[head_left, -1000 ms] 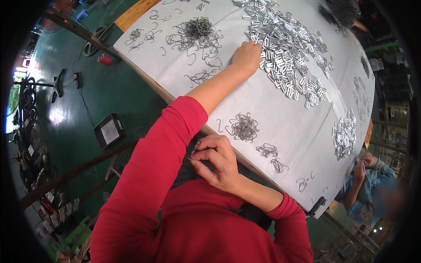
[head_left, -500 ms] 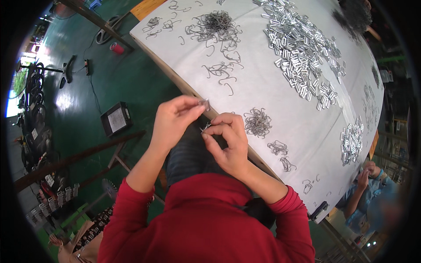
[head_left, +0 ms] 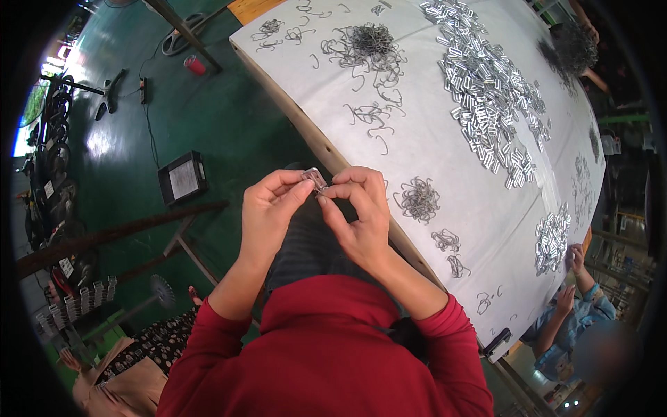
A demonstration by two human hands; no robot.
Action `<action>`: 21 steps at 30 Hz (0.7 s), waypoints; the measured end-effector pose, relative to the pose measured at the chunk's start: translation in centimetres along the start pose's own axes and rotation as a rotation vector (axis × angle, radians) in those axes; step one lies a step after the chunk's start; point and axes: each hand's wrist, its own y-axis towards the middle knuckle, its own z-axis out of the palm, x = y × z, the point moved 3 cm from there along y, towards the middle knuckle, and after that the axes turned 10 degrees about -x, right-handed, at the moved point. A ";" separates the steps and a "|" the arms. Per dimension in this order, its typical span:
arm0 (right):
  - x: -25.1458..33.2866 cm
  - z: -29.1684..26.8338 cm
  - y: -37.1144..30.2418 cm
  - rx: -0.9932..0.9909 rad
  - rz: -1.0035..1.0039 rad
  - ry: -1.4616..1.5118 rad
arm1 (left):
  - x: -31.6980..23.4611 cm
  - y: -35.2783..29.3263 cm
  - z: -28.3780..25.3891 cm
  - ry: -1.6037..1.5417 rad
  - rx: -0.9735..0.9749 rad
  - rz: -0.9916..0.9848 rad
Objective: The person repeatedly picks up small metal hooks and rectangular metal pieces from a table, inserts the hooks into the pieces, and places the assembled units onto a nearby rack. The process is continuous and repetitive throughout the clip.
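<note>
Just off the table's near edge, my left hand (head_left: 266,214) pinches a small flat silver metal buckle (head_left: 314,178) with a slot in it. My right hand (head_left: 366,221) meets it there, thumb and fingertips closed on a small thin metal piece, probably a wire hook, mostly hidden by the fingers. The two pieces are close together; whether they touch I cannot tell. Beside my right hand on the white-covered table (head_left: 479,240) lies a tangled pile of wire hooks (head_left: 419,200). Smaller hook clusters (head_left: 445,240) lie nearer the right corner.
A long heap of silver buckles (head_left: 490,90) runs across the table, with a smaller buckle pile (head_left: 552,241) at right. More wire hooks (head_left: 372,43) lie at far left. Co-workers sit at right, far right and lower left. A black tray (head_left: 183,179) rests on the green floor.
My left hand has lowered slightly, bringing the buckle up to my right fingertips; before, the hands were apart. At right, a co-worker's hand has reached to the small buckle pile.
</note>
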 end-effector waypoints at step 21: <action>-11.1 -2.5 10.6 -0.017 0.007 -0.284 | 0.6 -0.2 -0.9 0.388 -0.051 0.338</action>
